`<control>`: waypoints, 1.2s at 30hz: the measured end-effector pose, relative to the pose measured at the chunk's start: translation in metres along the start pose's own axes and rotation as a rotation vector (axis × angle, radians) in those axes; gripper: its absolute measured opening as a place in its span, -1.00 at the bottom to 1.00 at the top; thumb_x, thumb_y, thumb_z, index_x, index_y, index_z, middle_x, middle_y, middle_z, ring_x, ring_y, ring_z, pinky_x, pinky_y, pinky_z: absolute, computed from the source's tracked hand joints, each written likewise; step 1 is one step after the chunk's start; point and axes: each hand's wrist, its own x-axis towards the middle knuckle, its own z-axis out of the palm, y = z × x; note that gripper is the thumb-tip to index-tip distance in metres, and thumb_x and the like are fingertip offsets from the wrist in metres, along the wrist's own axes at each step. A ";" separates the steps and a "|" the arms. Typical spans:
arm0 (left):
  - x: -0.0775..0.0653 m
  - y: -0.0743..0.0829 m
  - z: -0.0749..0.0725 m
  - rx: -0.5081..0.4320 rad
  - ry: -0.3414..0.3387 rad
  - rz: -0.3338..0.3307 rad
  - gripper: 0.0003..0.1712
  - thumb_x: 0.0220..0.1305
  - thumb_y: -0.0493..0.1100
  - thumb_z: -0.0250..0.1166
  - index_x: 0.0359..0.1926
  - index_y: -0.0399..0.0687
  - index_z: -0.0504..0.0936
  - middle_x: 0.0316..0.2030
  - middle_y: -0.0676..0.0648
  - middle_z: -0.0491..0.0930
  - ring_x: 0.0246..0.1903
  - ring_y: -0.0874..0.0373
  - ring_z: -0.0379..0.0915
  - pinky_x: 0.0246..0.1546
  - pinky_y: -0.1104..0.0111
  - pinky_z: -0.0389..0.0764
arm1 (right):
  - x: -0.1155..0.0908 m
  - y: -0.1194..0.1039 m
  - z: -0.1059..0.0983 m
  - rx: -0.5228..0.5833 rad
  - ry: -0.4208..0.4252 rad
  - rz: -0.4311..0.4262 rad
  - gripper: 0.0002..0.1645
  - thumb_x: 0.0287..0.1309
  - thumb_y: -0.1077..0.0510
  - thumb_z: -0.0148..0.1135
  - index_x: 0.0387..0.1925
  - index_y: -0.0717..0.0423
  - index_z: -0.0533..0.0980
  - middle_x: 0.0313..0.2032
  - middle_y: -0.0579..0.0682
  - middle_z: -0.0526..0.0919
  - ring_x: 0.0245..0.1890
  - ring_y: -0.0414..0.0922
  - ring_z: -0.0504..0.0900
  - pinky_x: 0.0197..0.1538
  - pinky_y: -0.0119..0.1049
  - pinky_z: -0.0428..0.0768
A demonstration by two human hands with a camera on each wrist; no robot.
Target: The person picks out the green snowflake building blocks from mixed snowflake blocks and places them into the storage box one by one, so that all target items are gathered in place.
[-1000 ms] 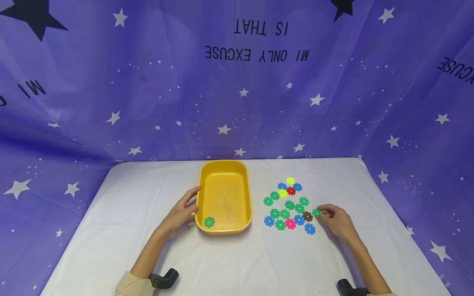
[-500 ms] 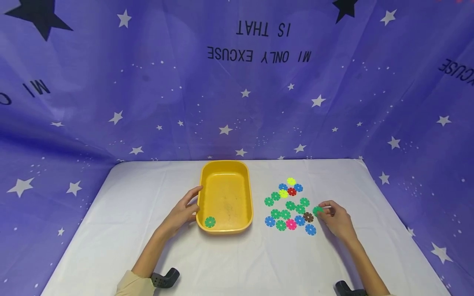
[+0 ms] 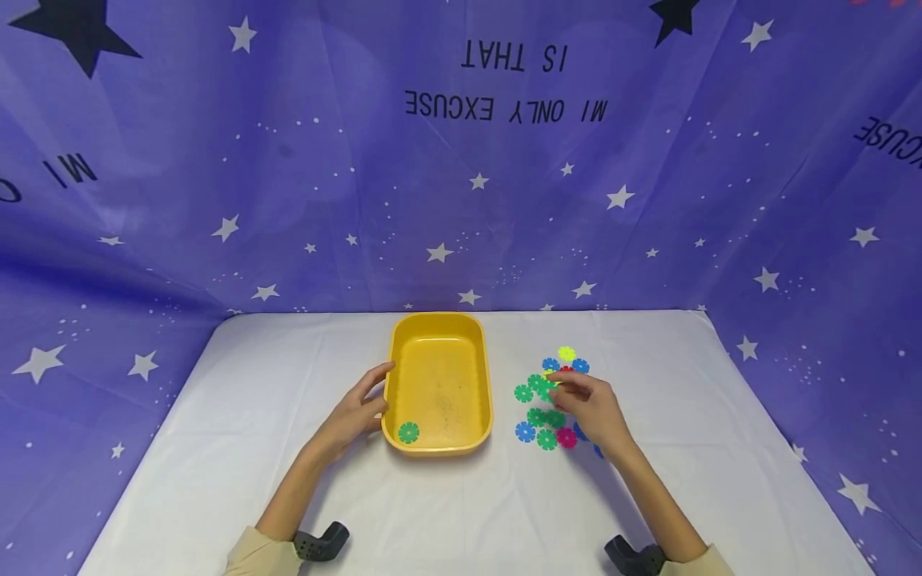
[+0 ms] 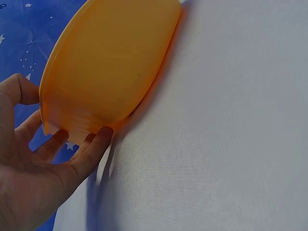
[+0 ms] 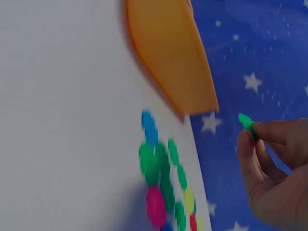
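Note:
My left hand (image 3: 351, 420) rests at the left side of a yellow plastic tray (image 3: 486, 400), its spread fingertips touching the rim and outer wall. In the left wrist view, the fingers (image 4: 96, 149) lie against the outside of the tray. One green snowflake disc (image 3: 408, 433) lies inside, in the tray's near left corner. Above the loose discs, my right hand (image 3: 594, 408) pinches another green snowflake disc (image 5: 245, 120) between thumb and finger. Under and around that hand lie green discs, blue discs (image 3: 525, 432), a pink disc (image 3: 566, 438) and yellow discs (image 3: 567, 353); some are partly hidden.
A white cloth (image 3: 446, 512) covers the table. Purple star-printed fabric (image 3: 446, 200) hangs behind it and at both sides. Dark wrist devices (image 3: 322, 542) are worn on both forearms. The tray stands just left of the loose discs.
My right hand has moved left from the right edge of the discs to above them, carrying the pinched green snowflake disc. The left hand and the tray stay in place.

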 end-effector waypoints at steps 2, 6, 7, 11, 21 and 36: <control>0.000 0.000 0.000 0.001 0.002 -0.001 -0.20 0.28 -0.32 0.09 0.53 0.06 0.13 0.53 -0.21 -0.07 0.36 -0.32 0.15 0.09 0.06 0.58 | 0.004 -0.010 0.015 0.058 -0.036 -0.002 -0.67 0.23 0.35 0.28 0.04 0.34 0.61 -0.26 0.22 0.64 -0.23 0.17 0.69 -0.10 -0.09 0.70; 0.000 0.000 0.001 0.003 0.004 -0.001 -0.21 0.28 -0.32 0.08 0.52 0.08 0.14 0.53 -0.22 -0.07 0.37 -0.32 0.15 0.09 0.06 0.58 | 0.012 -0.025 0.046 0.128 -0.098 0.015 -0.67 0.23 0.33 0.30 0.03 0.33 0.62 -0.25 0.18 0.65 -0.25 0.11 0.70 -0.09 -0.02 0.69; 0.000 0.000 0.000 0.002 0.004 0.001 -0.21 0.28 -0.32 0.08 0.53 0.08 0.14 0.53 -0.21 -0.07 0.37 -0.32 0.15 0.09 0.06 0.58 | 0.014 -0.028 0.053 0.142 -0.112 0.015 -0.68 0.23 0.33 0.29 0.03 0.33 0.62 -0.25 0.19 0.64 -0.25 0.11 0.69 -0.08 0.00 0.68; 0.000 0.001 0.000 -0.001 0.003 0.005 -0.20 0.28 -0.32 0.08 0.53 0.07 0.14 0.53 -0.21 -0.06 0.36 -0.32 0.16 0.08 0.06 0.58 | 0.021 -0.038 0.080 0.154 -0.155 -0.026 -0.70 0.23 0.34 0.29 0.00 0.35 0.61 -0.27 0.18 0.63 -0.25 0.23 0.67 -0.10 0.04 0.68; 0.001 0.000 0.000 -0.001 0.007 -0.003 -0.20 0.27 -0.33 0.07 0.53 0.04 0.13 0.53 -0.23 -0.06 0.36 -0.32 0.16 0.07 0.06 0.60 | 0.032 -0.046 0.130 -0.036 -0.237 -0.082 -0.77 0.17 0.28 0.36 -0.11 0.14 0.68 -0.37 -0.05 0.63 -0.41 0.00 0.65 -0.28 -0.21 0.69; 0.001 -0.001 -0.001 -0.009 -0.013 0.001 -0.21 0.31 -0.31 0.09 0.53 0.06 0.11 0.53 -0.23 -0.08 0.34 -0.31 0.21 0.06 0.05 0.60 | 0.055 -0.037 0.180 -0.098 -0.324 0.051 -0.80 0.14 0.31 0.34 -0.17 0.12 0.68 -0.49 -0.07 0.64 -0.50 -0.07 0.67 -0.46 -0.42 0.54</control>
